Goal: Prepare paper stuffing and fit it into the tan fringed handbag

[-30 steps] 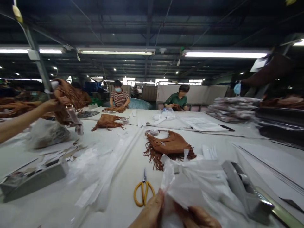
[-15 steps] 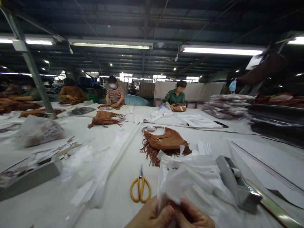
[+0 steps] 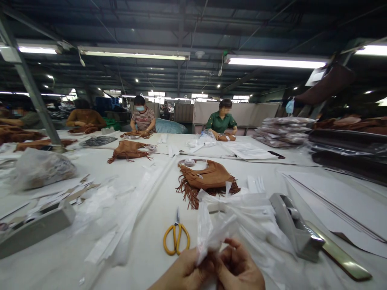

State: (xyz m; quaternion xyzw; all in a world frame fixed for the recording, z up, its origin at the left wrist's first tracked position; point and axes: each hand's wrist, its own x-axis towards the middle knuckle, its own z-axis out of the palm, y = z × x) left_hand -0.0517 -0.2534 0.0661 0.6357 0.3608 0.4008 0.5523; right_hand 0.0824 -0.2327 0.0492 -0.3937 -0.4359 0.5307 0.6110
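Note:
Both my hands are together at the bottom middle, fingers closed on a thin translucent plastic bag (image 3: 210,225). My left hand (image 3: 189,270) pinches its lower edge. Beside it, my right hand (image 3: 238,268) has its thumb and fingertips pressed on the same plastic; the exact grip is partly hidden. Yellow-handled scissors (image 3: 177,237) lie just left of my hands, blades pointing away. Beyond the plastic rests a brown fringed handbag (image 3: 207,175) with a wrapped handle. More crumpled white plastic bags (image 3: 256,225) lie to the right.
A grey tape dispenser (image 3: 298,227) and a brass-coloured metal bar (image 3: 341,253) lie at right. Another dispenser (image 3: 36,229) stands at left near paper scraps. A second fringed bag (image 3: 130,150) is farther off. Co-workers, one in a green shirt (image 3: 222,122), work across the table (image 3: 145,257).
My right hand has turned and its fingers have lifted a little; the plastic bag is still between my hands. The whole view has shifted slightly.

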